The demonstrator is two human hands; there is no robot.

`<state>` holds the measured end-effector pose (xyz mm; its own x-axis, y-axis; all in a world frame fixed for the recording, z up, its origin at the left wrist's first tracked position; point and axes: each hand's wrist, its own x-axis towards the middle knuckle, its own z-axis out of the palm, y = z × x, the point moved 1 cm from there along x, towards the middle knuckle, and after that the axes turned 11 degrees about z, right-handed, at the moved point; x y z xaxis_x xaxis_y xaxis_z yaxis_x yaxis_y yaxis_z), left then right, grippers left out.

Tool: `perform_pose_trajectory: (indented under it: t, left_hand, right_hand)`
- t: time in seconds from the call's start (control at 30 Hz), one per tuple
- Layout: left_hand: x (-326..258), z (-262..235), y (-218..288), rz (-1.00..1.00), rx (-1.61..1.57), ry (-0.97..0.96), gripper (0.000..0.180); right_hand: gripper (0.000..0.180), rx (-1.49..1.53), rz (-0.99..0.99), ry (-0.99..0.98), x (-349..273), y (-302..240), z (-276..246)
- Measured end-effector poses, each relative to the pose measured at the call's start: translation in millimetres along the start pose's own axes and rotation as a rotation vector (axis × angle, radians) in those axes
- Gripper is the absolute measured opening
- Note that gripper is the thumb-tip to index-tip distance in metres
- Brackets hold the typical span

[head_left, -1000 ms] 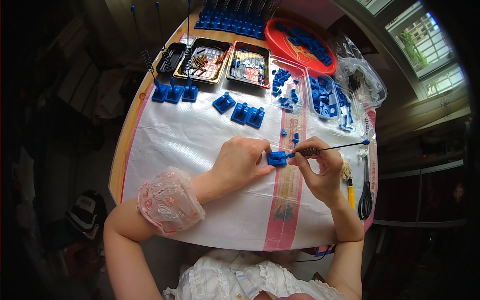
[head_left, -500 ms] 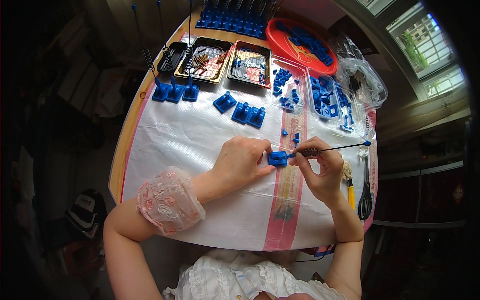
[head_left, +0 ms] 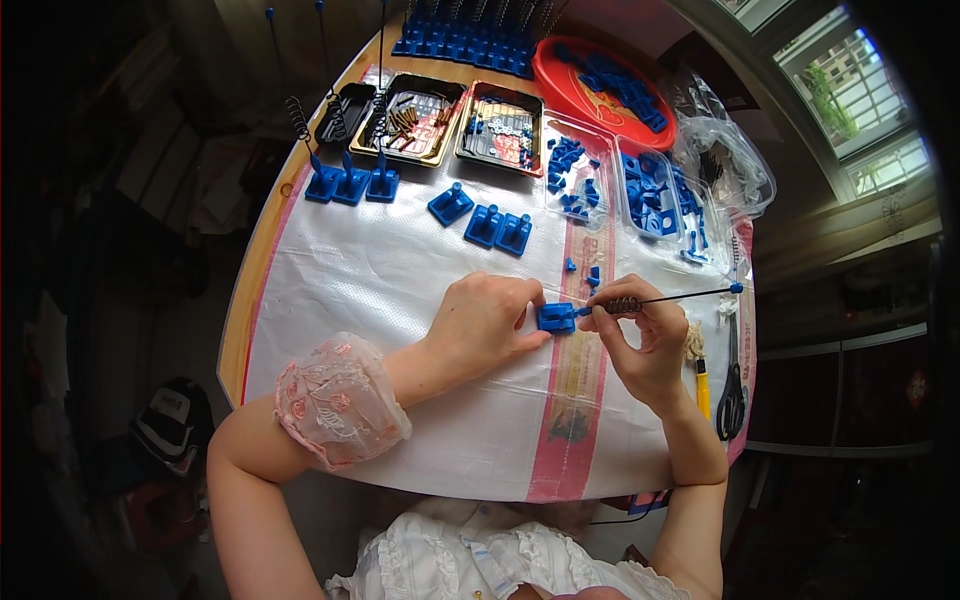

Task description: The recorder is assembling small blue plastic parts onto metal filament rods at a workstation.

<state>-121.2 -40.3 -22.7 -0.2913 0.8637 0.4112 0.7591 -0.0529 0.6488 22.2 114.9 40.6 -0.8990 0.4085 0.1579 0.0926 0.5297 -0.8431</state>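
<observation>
Between thumb and fingers, my left hand (head_left: 487, 318) grips a small blue plastic base (head_left: 556, 318) on the white sheet. My right hand (head_left: 645, 335) pinches a dark coil spring (head_left: 618, 305) with a thin black rod (head_left: 690, 295) running out to the right, tipped by a blue bead (head_left: 736, 288). The spring's blue end piece (head_left: 583, 312) meets the right side of the base; whether it is fixed there I cannot tell. Just beyond lie a few small blue pieces (head_left: 593, 275). Three blue bases (head_left: 483, 226) without rods sit farther off.
Three bases with upright spring rods (head_left: 350, 184) stand at the far left. Behind are a tray of brass-coloured pins (head_left: 432, 160), a tray of small parts (head_left: 468, 160), clear boxes of blue pieces (head_left: 640, 228) and a red basin (head_left: 545, 75). Scissors (head_left: 733, 400) and a yellow-handled tool (head_left: 703, 385) lie right.
</observation>
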Motion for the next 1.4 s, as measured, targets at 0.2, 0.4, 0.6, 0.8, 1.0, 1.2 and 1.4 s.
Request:
perform_pose_trajectory:
  t: [0.2, 0.4, 0.6, 0.8, 1.0, 1.2, 1.4]
  left_hand:
    - [0.0, 0.2, -0.1, 0.000, 0.002, -0.001, 0.023]
    - [-0.4, 0.9, -0.9, 0.005, 0.004, 0.000, 0.024]
    - [-0.1, 0.1, -0.7, -0.004, -0.003, -0.003, 0.024]
    - [0.3, -0.2, 0.2, -0.003, -0.006, -0.001, 0.023]
    - [0.1, 0.0, -0.4, -0.006, -0.004, -0.007, 0.022]
    - [-0.1, -0.3, -0.3, -0.008, -0.003, -0.009, 0.022]
    - [-0.1, -0.2, -0.3, 0.000, -0.003, 0.000, 0.022]
  right_hand:
    - [0.016, 0.011, 0.012, 0.003, -0.6, -0.6, 0.4]
    - [0.017, 0.017, 0.011, -0.006, -0.4, -0.7, -0.1]
    - [0.016, -0.003, 0.009, -0.011, -0.2, -0.3, -0.3]
    - [0.015, -0.025, 0.004, -0.030, -0.8, -2.1, -1.5]
    - [0.015, -0.014, 0.007, -0.018, -0.4, -1.3, -0.8]
    - [0.015, -0.003, 0.004, 0.000, -0.1, 0.3, 0.0]
    - [0.016, 0.025, 0.020, -0.003, -0.3, -0.5, 0.4]
